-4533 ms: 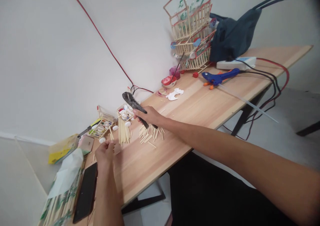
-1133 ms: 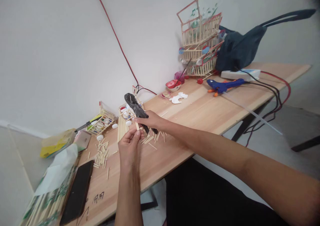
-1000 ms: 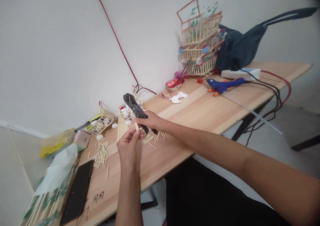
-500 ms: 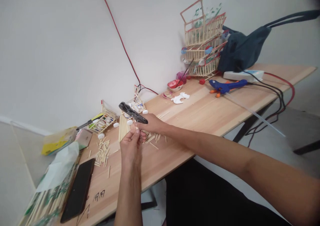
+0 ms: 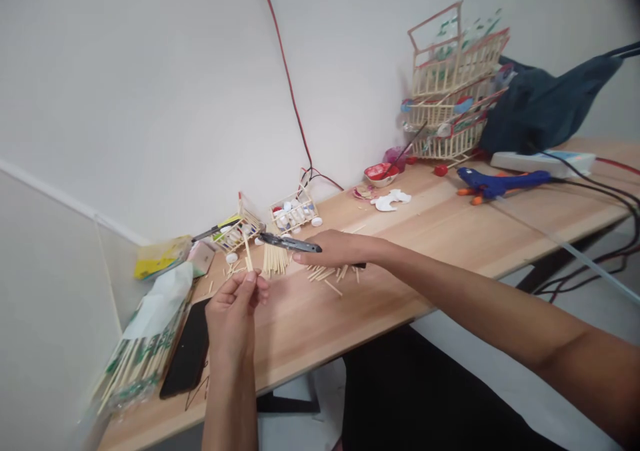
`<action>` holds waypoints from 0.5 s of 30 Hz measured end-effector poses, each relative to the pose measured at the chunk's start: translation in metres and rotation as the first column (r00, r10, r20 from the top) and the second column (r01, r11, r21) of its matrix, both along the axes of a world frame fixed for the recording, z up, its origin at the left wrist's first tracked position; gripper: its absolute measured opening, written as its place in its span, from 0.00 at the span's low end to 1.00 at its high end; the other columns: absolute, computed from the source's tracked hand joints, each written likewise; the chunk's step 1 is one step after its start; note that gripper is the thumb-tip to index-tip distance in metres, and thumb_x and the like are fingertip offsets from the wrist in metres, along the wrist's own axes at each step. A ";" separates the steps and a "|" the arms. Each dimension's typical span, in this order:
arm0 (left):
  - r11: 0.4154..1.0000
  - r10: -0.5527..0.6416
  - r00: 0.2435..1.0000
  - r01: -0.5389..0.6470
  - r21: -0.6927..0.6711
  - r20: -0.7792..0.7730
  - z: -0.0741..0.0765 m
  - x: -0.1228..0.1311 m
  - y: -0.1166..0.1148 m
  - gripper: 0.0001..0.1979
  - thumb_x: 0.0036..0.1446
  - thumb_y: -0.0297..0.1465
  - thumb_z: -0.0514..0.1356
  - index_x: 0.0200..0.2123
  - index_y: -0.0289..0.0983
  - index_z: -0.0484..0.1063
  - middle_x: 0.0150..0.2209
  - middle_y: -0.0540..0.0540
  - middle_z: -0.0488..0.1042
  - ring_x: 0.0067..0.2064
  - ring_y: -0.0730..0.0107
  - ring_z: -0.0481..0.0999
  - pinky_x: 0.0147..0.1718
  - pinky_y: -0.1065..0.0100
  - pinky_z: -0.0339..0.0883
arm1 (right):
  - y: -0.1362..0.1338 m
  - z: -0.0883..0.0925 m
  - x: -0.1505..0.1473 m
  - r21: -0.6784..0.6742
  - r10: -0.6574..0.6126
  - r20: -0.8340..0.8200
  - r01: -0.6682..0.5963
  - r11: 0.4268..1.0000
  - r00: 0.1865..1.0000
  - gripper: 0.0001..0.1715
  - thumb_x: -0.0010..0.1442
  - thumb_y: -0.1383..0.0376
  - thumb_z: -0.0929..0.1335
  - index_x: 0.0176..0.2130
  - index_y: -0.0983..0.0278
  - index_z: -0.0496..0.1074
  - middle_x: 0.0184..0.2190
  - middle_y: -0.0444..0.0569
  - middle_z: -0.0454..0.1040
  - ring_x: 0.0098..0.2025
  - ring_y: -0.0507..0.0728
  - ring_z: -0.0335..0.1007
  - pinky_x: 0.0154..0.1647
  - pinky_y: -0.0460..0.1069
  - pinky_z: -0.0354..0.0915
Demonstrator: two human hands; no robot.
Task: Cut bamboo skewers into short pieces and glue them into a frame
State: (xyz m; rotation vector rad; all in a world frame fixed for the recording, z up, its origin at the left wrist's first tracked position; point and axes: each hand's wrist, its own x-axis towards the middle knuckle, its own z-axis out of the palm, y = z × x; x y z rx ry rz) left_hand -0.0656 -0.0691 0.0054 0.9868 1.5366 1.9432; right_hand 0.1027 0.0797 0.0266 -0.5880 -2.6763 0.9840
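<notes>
My left hand pinches thin wooden sticks between thumb and fingers, their free ends pointing up and away. To its right, my right hand is closed around a black hand tool, something like pliers or a cutter. The tool's front end points left, close to the sticks; whether it touches them I cannot tell. Behind the tool lies a bundle of longer sticks. Short cut sticks are scattered beneath my right hand, which partly hides them.
Two small stick-built carts stand by the wall. A black phone and wrapped sticks lie left. Toward the right are a red paint bowl, crumpled tissue, a blue glue gun, stacked stick baskets and a dark bag.
My hands have drawn apart: the left moved left with the sticks, the right moved right with the black tool, which now lies flatter. The view has shifted left.
</notes>
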 end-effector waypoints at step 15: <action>0.983 -0.154 0.988 0.155 -0.095 0.020 -0.016 0.008 -0.015 0.10 0.49 0.35 0.66 0.28 0.32 0.75 0.23 0.48 0.73 0.23 0.76 0.68 0.23 0.74 0.62 | -0.027 0.010 -0.004 -0.189 0.111 0.126 -0.086 0.978 0.986 0.39 0.54 0.36 0.59 0.33 0.68 0.73 0.29 0.51 0.75 0.27 0.52 0.68 0.27 0.45 0.62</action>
